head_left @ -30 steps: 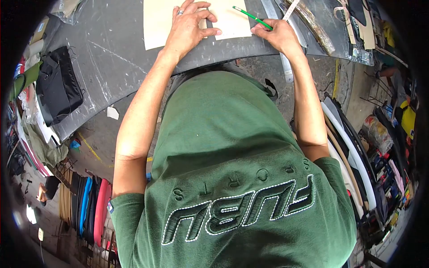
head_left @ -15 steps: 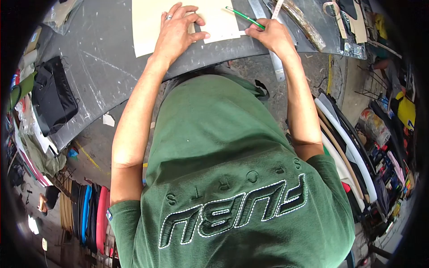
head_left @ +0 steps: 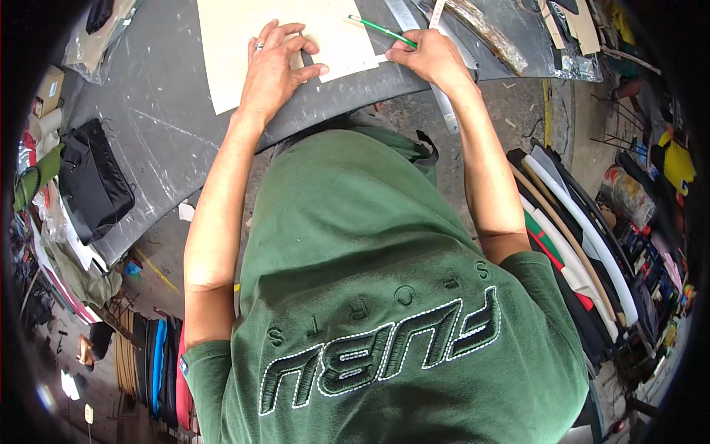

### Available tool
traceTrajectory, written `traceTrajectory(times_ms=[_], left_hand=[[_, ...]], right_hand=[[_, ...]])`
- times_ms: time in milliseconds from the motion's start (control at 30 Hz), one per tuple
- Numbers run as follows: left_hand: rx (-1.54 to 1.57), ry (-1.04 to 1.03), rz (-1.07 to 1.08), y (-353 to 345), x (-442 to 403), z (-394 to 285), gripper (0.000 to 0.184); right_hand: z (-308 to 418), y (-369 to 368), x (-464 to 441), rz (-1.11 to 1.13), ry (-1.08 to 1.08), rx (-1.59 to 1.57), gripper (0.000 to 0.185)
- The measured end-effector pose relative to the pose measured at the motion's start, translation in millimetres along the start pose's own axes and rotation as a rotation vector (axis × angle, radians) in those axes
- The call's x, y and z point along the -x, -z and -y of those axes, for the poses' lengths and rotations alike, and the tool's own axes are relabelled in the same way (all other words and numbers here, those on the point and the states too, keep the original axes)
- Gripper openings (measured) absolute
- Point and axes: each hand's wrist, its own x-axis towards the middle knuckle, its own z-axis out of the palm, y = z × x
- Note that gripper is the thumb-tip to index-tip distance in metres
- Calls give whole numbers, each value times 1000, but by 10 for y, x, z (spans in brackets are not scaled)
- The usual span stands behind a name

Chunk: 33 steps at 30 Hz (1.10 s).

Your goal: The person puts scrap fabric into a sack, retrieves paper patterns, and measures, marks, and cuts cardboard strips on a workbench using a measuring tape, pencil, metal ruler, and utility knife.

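Observation:
A cream paper sheet (head_left: 225,59) lies on the dark table, near its front edge. My left hand (head_left: 277,66) rests on it, fingers spread and a ring on one of them. My right hand (head_left: 435,61) grips a slim green pen (head_left: 377,31) at the sheet's right side, its tip end hidden by the fingers. A narrow white measuring tape (head_left: 436,13) runs out from behind the right hand. A white strip with marks (head_left: 355,66) stretches along the sheet's lower edge between both hands. A metal ruler (head_left: 445,111) lies under the right hand and juts past the table edge.
A plastic-wrapped bundle (head_left: 492,37) and cut tan pieces (head_left: 584,31) are at the table's right. A black bag (head_left: 96,181) sits at the left edge, clear plastic (head_left: 96,44) behind it. Fabric rolls (head_left: 577,244) stand on the right; more rolls (head_left: 157,362) are lower left.
The whole view has shifted, so the sheet and both hands appear farther left and the left hand slightly lower. The hands keep much the same hold and place on the sheet.

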Motion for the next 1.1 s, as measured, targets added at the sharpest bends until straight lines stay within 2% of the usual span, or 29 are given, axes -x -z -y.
traceTrajectory(times_ms=[133, 167, 267, 300, 367, 400, 500, 633, 700, 867, 967, 1000, 1100], left_hand=[[-41, -7, 11, 14, -5, -14, 36], [-43, -10, 7, 12, 6, -30, 36], [185, 76, 47, 44, -54, -87, 43], [168, 51, 23, 57, -96, -126, 43], [442, 332, -112, 88, -166, -256, 66], [426, 301, -132, 162, -233, -325, 66], [1203, 732, -158, 359, -397, -498, 83], [1191, 738, -182, 231, -539, -294, 89], [837, 548, 33, 164, -579, -163, 84], [866, 421, 56, 149, -878, 77, 81], [1146, 511, -39, 188, -1275, 343, 81], [1144, 491, -34, 160, -1423, 354, 81], [1448, 650, -186, 87, -1893, 308, 81]], right_hand=[[-27, -36, 6, -17, 15, -1, 42], [-30, -47, 28, -7, -15, -29, 38], [63, -6, 16, -34, -43, -86, 30], [136, 22, 43, -8, -68, -52, 29], [210, -19, 63, -5, -67, -24, 27], [213, -77, 61, -23, -40, -27, 27], [287, -86, 77, -19, -38, -43, 26], [360, 4, 101, -2, -37, -56, 25], [362, -7, 99, 10, -67, -39, 26], [227, -55, 218, -59, -3, -176, 24], [192, -48, 381, -116, 62, -279, 22], [196, -25, 435, -132, 89, -314, 21], [202, -17, 600, -215, 93, -326, 21]])
